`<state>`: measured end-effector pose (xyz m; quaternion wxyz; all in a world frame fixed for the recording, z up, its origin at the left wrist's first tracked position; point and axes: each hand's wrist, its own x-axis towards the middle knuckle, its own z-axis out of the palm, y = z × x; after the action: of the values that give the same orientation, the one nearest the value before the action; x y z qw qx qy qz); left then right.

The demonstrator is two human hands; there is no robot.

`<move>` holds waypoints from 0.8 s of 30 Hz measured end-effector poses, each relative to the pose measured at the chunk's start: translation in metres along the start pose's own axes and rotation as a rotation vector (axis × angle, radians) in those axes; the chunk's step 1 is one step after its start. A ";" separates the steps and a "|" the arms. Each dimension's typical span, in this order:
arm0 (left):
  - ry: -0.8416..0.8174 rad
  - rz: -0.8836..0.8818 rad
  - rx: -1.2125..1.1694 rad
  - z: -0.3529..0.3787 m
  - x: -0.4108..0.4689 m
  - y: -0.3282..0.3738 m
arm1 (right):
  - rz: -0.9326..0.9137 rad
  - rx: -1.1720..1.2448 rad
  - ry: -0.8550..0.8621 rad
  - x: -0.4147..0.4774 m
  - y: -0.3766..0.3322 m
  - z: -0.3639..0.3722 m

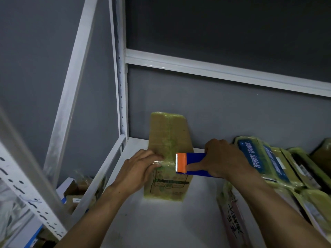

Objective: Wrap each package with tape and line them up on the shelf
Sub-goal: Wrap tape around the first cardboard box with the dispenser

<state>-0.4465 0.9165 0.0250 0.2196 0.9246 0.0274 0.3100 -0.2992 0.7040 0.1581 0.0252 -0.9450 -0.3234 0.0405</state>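
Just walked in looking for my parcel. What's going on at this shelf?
A person is taping a cardboard box that stands upright on the white shelf. The left hand presses the tape against the box, and the right hand grips a blue and orange dispenser at the box's front. Wrapped packages lie in a row to the right.

Left hand (141, 167): bare forearm entering from lower left, palm down, fingers extended, tips pressing the package (168, 136). Right hand (223, 158): bare forearm entering from lower right, fingers wrapped round the tape dispenser (195, 162), index finger (197, 168) laid straight along its side. Hands close together, not touching
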 end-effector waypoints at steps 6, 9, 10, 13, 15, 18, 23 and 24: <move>-0.090 0.005 0.051 -0.004 -0.003 0.005 | -0.034 -0.024 0.004 -0.001 -0.008 0.000; -0.047 0.042 0.059 -0.006 0.011 0.007 | -0.034 -0.024 -0.004 -0.003 -0.010 0.000; -0.037 0.069 0.045 -0.005 0.015 0.009 | -0.031 -0.023 -0.003 -0.003 -0.010 0.000; -0.030 0.086 0.002 0.004 0.013 0.014 | -0.013 -0.008 -0.001 -0.005 -0.007 0.000; 0.041 0.081 0.013 0.011 0.006 0.012 | -0.002 0.000 -0.009 -0.007 -0.005 0.005; 0.121 0.082 0.017 0.016 0.001 0.009 | 0.008 0.007 -0.001 -0.011 -0.007 0.013; 0.101 0.109 0.023 0.014 0.001 0.005 | 0.013 0.055 -0.005 -0.018 -0.004 0.011; 0.098 0.103 0.015 0.014 0.001 0.004 | 0.012 0.048 -0.006 -0.020 -0.004 0.010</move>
<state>-0.4381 0.9077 0.0177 0.1948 0.9101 -0.0069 0.3656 -0.3187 0.6951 0.1492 0.0468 -0.9460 -0.3167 0.0514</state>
